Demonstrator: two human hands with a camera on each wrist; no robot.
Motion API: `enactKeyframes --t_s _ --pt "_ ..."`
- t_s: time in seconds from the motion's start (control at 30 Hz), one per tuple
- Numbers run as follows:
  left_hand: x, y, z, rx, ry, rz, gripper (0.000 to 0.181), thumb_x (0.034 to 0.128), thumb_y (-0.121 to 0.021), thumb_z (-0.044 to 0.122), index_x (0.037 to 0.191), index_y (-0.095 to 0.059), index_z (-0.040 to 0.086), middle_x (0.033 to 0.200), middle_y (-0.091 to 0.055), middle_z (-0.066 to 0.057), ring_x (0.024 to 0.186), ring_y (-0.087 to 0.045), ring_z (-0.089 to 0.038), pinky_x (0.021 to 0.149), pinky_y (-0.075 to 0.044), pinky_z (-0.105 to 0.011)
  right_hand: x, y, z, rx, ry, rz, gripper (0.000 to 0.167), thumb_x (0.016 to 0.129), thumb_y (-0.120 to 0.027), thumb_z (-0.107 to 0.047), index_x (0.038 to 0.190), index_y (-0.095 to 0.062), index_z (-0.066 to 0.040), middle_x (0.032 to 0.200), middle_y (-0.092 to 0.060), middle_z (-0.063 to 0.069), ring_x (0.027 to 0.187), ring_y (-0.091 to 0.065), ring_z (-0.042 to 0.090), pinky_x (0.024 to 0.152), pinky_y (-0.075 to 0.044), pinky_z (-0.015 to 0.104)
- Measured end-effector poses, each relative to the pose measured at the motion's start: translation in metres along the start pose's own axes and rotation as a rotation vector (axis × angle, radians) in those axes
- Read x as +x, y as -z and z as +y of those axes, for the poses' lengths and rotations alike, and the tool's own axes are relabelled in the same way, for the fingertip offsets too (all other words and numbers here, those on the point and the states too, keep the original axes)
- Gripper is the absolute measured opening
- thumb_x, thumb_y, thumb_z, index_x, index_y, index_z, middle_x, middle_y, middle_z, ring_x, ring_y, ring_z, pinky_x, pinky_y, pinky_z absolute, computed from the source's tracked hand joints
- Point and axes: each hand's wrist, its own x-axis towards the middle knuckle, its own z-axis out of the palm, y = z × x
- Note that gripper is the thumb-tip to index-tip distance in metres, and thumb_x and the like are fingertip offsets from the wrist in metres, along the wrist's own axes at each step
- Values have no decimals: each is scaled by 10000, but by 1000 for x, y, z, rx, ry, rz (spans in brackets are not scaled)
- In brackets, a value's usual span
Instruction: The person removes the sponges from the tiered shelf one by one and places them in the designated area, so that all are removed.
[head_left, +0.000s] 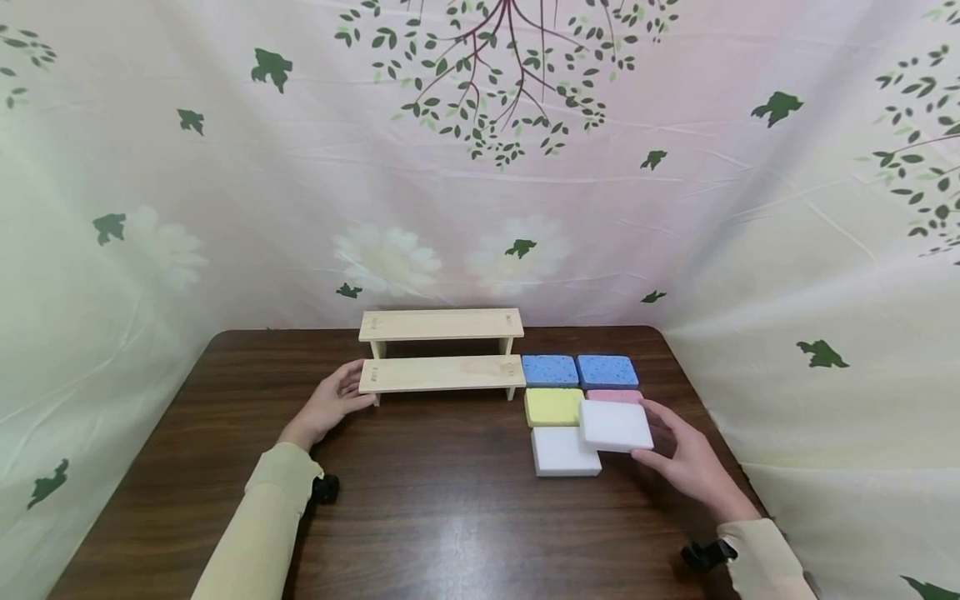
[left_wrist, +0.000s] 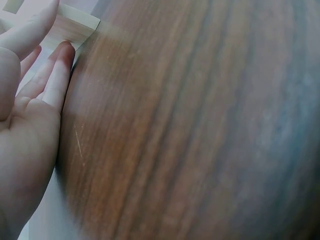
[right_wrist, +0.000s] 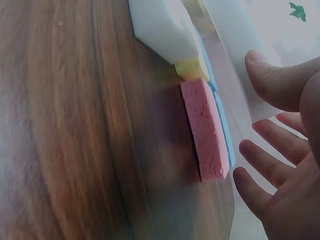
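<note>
My right hand (head_left: 686, 460) pinches a white sponge block (head_left: 617, 426) at its right end, thumb at the near side and fingers at the far side. In the right wrist view this white block hangs above the table. Partly hidden below it is a pink sponge (right_wrist: 204, 131). A second white block (head_left: 564, 454) lies on the table beside a yellow sponge (head_left: 553, 407). Behind these are two blue sponges (head_left: 550, 371). Over on the left, my left hand (head_left: 333, 404) rests with loosely extended fingers at the left end of a two-step wooden rack (head_left: 442, 374).
The dark wood-grain table (head_left: 442, 492) carries the rack at its far edge, with the sponges right beside the rack's right end. Printed cloth (head_left: 450, 192) hangs behind the table and on both sides. A black band (head_left: 325, 489) is on the left wrist.
</note>
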Motion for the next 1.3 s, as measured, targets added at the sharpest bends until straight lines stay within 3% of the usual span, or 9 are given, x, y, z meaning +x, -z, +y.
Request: enactKeyframes --t_s 0.13,0.27,0.33,0.4,0.5,0.57,0.83,1.1,1.3 --pt "1 0 1 1 7 2 870 955 -792 96 1643 -266 9 1557 -448 -286 1457 -426 -402 1201 -359 -439 -5 3 8 -18 9 28 842 878 -887 -207 1568 -425 -63 1489 -548 271 1278 -604 478 1002 -533 585" --pt "1 1 2 5 2 6 866 953 -795 97 1639 -274 5 1551 -453 -288 1451 -432 -402 1197 -360 -438 -9 4 17 -30 16 45 819 869 -893 -195 1540 -448 -44 1462 -575 260 1280 -610 448 992 -537 262" --pt "0 1 3 9 0 6 866 954 -793 97 1638 -272 2 1550 -454 -290 1448 -433 -403 1187 -373 -408 -11 4 20 -31 11 45 815 872 -890 -190 1539 -445 -38 1468 -569 258 1296 -599 444 990 -499 195" --pt "0 1 3 12 -2 5 863 956 -790 95 1638 -270 -1 1550 -453 -293 1448 -433 -405 1174 -383 -376 -13 4 24 -28 3 37 820 880 -882 -189 1544 -429 -26 1480 -550 272 1307 -581 462 1014 -526 258" --pt "1 0 3 14 -5 4 856 959 -786 92 1636 -272 -6 1550 -451 -298 1448 -433 -411 1165 -394 -345 -15 5 28 -28 -14 24 828 889 -873 -185 1553 -409 -13 1496 -525 290 1317 -565 476 1045 -518 512" --pt "1 0 3 15 -7 4 854 961 -784 94 1636 -270 -8 1550 -451 -299 1448 -434 -412 1157 -396 -328 -17 5 32 -32 -23 17 832 891 -871 -188 1554 -403 -3 1494 -521 304 1311 -565 485 1038 -485 598" --pt "1 1 2 9 -5 8 857 958 -788 93 1634 -272 -9 1548 -449 -302 1445 -432 -413 1091 -411 -201 -21 3 41 -56 -38 -23 809 887 -873 -201 1539 -431 -15 1442 -568 302 1240 -622 458 980 -533 597" --pt "0 0 2 10 2 -1 865 963 -786 107 1644 -262 10 1559 -446 -286 1452 -431 -402 1178 -384 -371 -20 2 48 -108 -23 -40 789 874 -883 -214 1518 -469 -25 1383 -620 259 1185 -654 385 917 -567 485" --pt "0 -1 2 12 16 -8 864 964 -786 117 1645 -264 18 1536 -472 -276 1433 -449 -396 1138 -418 -328 -20 3 47 -115 -21 -73 781 888 -868 -230 1526 -463 -32 1418 -602 256 1210 -630 404 938 -547 561"
